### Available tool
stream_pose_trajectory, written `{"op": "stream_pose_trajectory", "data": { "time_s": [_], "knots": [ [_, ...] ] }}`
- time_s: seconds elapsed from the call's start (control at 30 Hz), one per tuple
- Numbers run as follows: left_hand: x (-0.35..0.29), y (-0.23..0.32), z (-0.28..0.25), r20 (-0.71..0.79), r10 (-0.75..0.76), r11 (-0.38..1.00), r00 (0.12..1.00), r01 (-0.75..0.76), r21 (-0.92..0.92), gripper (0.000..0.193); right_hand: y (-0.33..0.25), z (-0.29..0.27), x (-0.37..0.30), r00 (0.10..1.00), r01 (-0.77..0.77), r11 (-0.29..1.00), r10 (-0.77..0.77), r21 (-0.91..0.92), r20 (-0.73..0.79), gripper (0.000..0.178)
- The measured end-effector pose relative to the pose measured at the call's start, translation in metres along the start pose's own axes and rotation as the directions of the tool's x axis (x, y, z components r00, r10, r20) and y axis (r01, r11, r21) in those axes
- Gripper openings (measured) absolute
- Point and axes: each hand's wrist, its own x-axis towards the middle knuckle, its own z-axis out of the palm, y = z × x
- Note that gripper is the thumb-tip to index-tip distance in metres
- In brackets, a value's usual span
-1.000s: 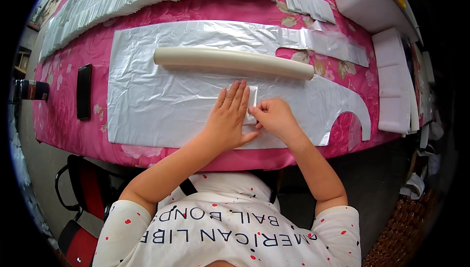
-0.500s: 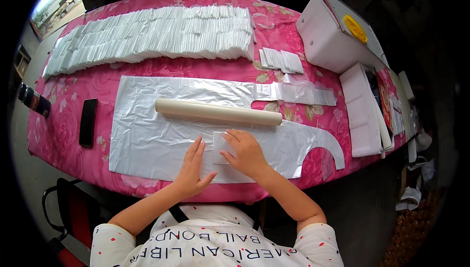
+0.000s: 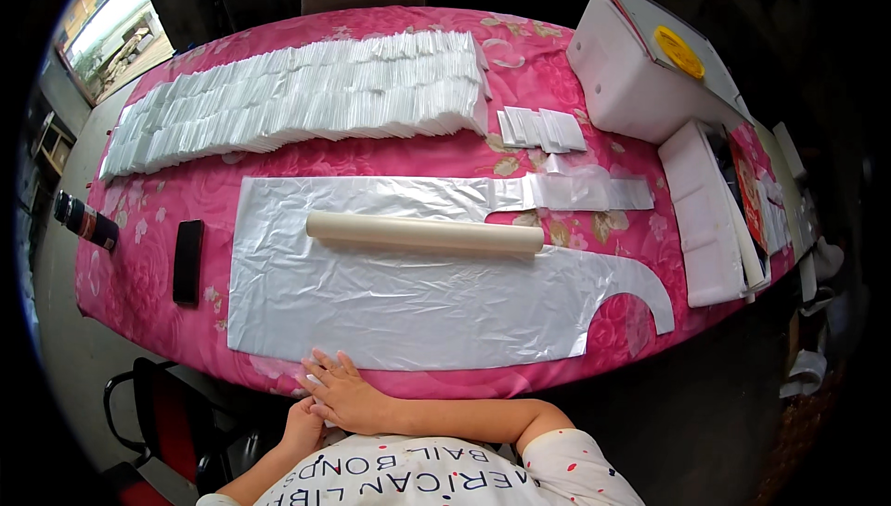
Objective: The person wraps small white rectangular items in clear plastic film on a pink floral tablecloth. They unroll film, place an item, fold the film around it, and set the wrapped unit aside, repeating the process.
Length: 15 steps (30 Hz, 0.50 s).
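At the table's near edge my two hands are together. My left hand (image 3: 302, 427) is closed, lower and partly behind the right. My right hand (image 3: 353, 402) lies across it, fingers stretched toward the sheet's near edge. A little of a white folded packet (image 3: 314, 380) shows between them; most of it is hidden. Just beyond lies a silvery-white plastic bag (image 3: 408, 306), spread flat and creased, with a curved handle cutout at its right end. A long cream-coloured roll or rod (image 3: 424, 233) rests across it, touched by neither hand.
Long rows of white folded packets (image 3: 297, 102) stand at the back, with several more (image 3: 541, 128) to their right. A black phone (image 3: 187, 262) and dark bottle (image 3: 85, 220) are at the left. White foam boxes (image 3: 613, 74) line the right, a yellow tape roll (image 3: 679, 51) on top.
Both hands have drawn back from the plastic bag to the near edge, toward the left, and come together. The white square packet that lay under the right hand has left the bag.
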Motion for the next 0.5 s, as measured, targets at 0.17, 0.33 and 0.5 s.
{"op": "stream_pose_trajectory", "data": {
  "time_s": [0.17,0.33,0.5],
  "knots": [
    [-0.001,0.036,0.033,0.207,0.347,0.497,0.915,-0.367,0.787,0.010,0.026,-0.067,-0.018,0.992,0.125,0.992,-0.125,-0.025,0.003,0.019],
    [0.011,0.056,0.058,0.420,0.471,0.315,0.776,-0.593,0.741,0.018,0.082,-0.151,-0.062,0.952,0.090,0.979,-0.032,0.180,-0.305,0.008],
    [0.026,0.066,0.070,0.467,0.428,0.345,0.774,-0.617,0.707,0.021,0.200,-0.284,-0.098,0.479,-0.052,0.860,0.467,0.507,-0.743,0.017]
  ]
}}
